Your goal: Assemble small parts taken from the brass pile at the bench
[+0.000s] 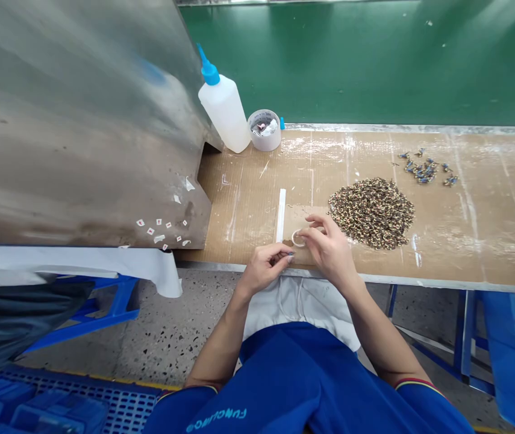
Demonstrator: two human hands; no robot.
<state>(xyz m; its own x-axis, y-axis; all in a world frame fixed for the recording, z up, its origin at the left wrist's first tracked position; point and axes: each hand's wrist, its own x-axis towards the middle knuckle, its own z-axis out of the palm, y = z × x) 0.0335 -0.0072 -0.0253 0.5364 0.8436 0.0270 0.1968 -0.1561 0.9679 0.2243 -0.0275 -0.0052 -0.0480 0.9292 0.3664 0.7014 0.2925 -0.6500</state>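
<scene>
Right hand (330,252) curls over a small pale ring (297,239), thumb and fingertips apparently closed on its rim. The ring is held just above a cardboard offcut (303,222), perhaps kept off the surface so the fingers can reach all round it. Left hand (264,268) is close beside, its fingertips pinched together toward the ring; the hands are near each other but not clearly touching, and I cannot tell whether the left holds anything thin. Both hands work just over the metal bench edge (420,278), a position that keeps the work close to the body, above a white cloth (300,304). Beside the offcut, a white plastic strip (280,215) lies on the cardboard bench cover (248,193). To the right sits a heap of speckled brown-and-black beads (371,213), within easy reach of the right hand, with a small scatter of blue-and-metal parts (426,170) farther out. At the back, a squeeze bottle with a blue nozzle (223,105) stands by a tape roll (264,130) holding scraps, apparently kept out of the working area. Small red-marked labels (162,232) cling to the metal panel (81,120) on the left.
</scene>
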